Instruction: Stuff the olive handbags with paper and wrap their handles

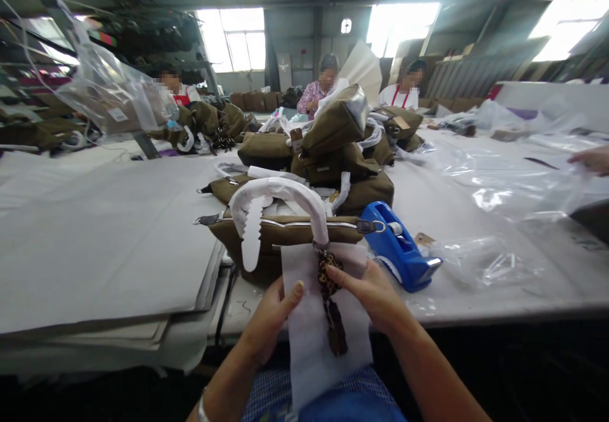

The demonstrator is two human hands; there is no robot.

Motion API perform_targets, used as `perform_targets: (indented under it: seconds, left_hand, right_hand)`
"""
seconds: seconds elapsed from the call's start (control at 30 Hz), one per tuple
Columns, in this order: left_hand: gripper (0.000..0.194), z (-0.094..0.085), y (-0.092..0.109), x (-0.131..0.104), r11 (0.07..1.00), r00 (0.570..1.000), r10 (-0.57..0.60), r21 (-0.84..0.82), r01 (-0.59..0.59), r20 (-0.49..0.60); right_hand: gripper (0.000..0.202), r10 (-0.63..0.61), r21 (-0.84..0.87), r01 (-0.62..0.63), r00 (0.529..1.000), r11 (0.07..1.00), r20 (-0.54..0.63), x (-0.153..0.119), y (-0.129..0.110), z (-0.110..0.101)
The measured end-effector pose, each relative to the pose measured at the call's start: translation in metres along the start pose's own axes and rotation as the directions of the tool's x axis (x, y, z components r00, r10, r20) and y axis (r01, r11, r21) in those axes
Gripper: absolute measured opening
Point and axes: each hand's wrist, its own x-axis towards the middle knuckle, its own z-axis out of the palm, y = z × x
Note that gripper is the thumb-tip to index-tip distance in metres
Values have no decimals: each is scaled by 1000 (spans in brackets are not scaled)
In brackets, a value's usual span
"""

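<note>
An olive handbag [266, 260] with a silver zip stands at the table's front edge, its handle [285, 187] wrapped in white. From the handle's right end hangs a leopard-print tassel charm [335, 327]. Behind the charm lies a sheet of white tissue paper [304, 346], hanging down over the edge. My left hand [271, 311] is closed on the paper's left side, thumb in front. My right hand [373, 289] grips the paper's right side, its thumb pressing on the charm. The fingers behind the sheet are hidden.
A blue tape dispenser [399, 244] sits right of the bag. More olive bags [337, 124] are piled behind it. Large paper sheets [109, 231] lie stacked at left, clear plastic bags [504, 187] at right. A co-worker's hand [592, 158] shows at far right; several people work beyond.
</note>
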Motion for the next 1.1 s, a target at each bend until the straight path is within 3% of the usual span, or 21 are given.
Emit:
perform_targets:
  seconds: [0.13,0.27,0.37,0.47,0.57,0.63,0.73,0.93,1.03,1.1]
  left_hand:
    - [42,19,3,10,959,991,114,268,-90,-74]
    - [36,27,0,13,969,976,130,229,-89,-172]
    - [36,25,-1,11,987,982,96,141,-73,-162]
    - [36,22,0,10,996,989,78,60,-71,-124]
    - [35,22,2,10,994,985,100,62,-92,-144]
    - [34,23,3,9,989,979,125,98,-110,-164]
    - [36,25,4,8,979,970,159,154,-131,-182]
    - [45,33,-9,3,954,946,233,241,-178,-223]
    - [53,38,-18,1,915,914,349,289,-283,-209]
    - [55,37,-20,2,874,888,413,363,-323,-205]
  right_hand:
    - [35,-72,-93,69,997,993,-28,1,4,4]
    - [39,-67,-157,52,993,986,-96,-2,8,3]
    - [46,78,69,-75,996,995,-50,-8,14,-5]
    - [55,172,367,-142,984,919,-49,-14,27,-12]
    - [50,213,432,-173,976,885,-46,-17,42,-9]
    - [47,187,406,-156,982,900,-36,-17,49,-2]
    - [42,64,284,-20,987,958,-147,-17,53,11]
    - [30,-118,-29,115,914,993,-388,-13,62,38]
    - [30,-165,-100,134,876,986,-453,-12,68,49]
    - [31,-161,-87,136,879,987,-449,-12,67,51]
